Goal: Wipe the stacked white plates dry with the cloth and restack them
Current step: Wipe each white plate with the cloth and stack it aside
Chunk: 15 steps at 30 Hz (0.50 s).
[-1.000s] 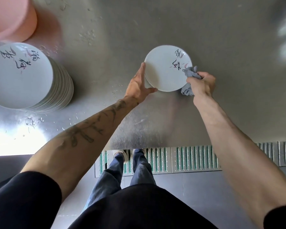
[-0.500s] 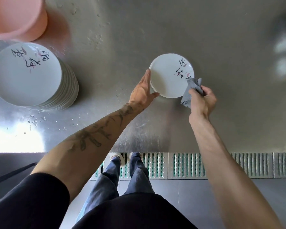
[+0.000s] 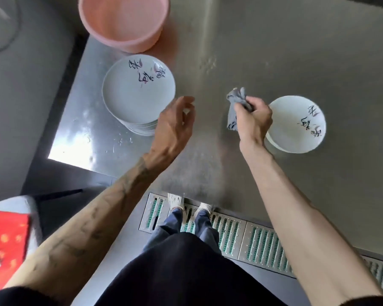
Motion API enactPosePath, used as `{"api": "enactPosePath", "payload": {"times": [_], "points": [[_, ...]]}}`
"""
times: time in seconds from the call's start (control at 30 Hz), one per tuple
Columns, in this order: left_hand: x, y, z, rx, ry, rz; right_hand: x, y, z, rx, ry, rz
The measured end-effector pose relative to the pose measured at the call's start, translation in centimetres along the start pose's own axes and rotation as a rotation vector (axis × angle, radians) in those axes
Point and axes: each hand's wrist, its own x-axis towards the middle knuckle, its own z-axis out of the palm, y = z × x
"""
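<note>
A tall stack of white plates (image 3: 137, 93) with black brush lettering stands at the left of the steel table (image 3: 274, 51). A low stack of the same plates (image 3: 296, 127) lies at the right. My right hand (image 3: 252, 122) grips a bunched grey cloth (image 3: 236, 102) just left of the low stack, partly covering its near rim. My left hand (image 3: 175, 127) hovers beside the tall stack's right edge, fingers loosely curled, holding nothing.
A pink plastic bucket (image 3: 124, 21) stands behind the tall stack. Water drops lie on the steel around it. A floor drain grate (image 3: 241, 237) runs below the table's near edge, by my shoes. A red packet (image 3: 5, 246) lies at the lower left.
The plate I held in both hands now lies on the low stack at the right. My left hand has let go and moved left toward the tall stack. The view shifted.
</note>
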Motion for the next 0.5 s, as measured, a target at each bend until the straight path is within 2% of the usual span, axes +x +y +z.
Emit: {"api": "enactPosePath", "payload": {"times": [0.1,0.17,0.27,0.37,0.5], "points": [[0.3,-1.8,-5.5,0.062,0.163,-0.071,-1.8,-2.0,4.6,0.004,-0.107,-0.063],[0.7,-3.7,-8.4,0.202,0.211,-0.148,-2.9,-3.2,7.1,-0.006,-0.147,-0.095],[1.5,-6.7,-11.2,0.38,0.118,-0.317,-4.6,-4.4,10.0,-0.078,-0.192,-0.148],[2.3,-8.3,-12.2,0.34,0.039,-0.403,-5.9,-4.9,11.6,-0.129,-0.24,-0.147],[3.1,-8.9,-12.5,0.268,0.086,-0.488,-6.5,-4.9,12.0,-0.19,-0.236,-0.167]]}}
